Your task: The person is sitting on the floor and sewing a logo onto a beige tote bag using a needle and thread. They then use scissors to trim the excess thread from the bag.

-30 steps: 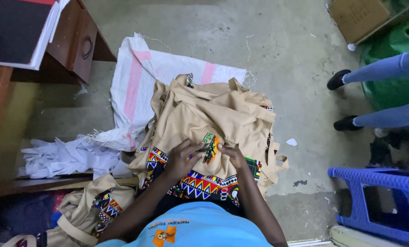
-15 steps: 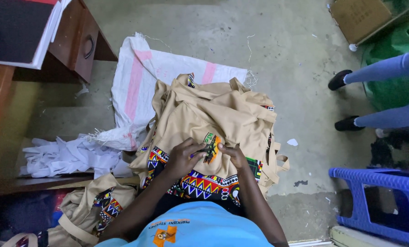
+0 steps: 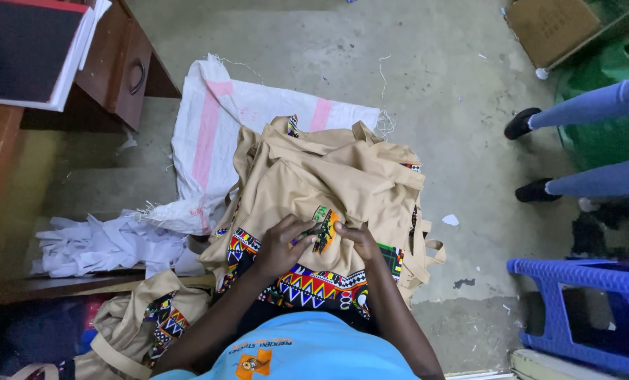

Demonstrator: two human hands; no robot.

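On a bare grey concrete floor [image 3: 427, 84], a heap of tan cloth bags with bright patterned trim [image 3: 328, 183] rests on a white woven sack with pink stripes [image 3: 216, 119], apparently keeping the fabric off the dirt. The topmost bag lies across the person's lap, close for handwork. The left hand [image 3: 283, 243] and right hand [image 3: 360, 239] meet at a small multicoloured patch [image 3: 324, 229], fingers [image 3: 302, 226] narrowly pinched on the cloth around it. A blue plastic stool [image 3: 581, 309] stands at right.
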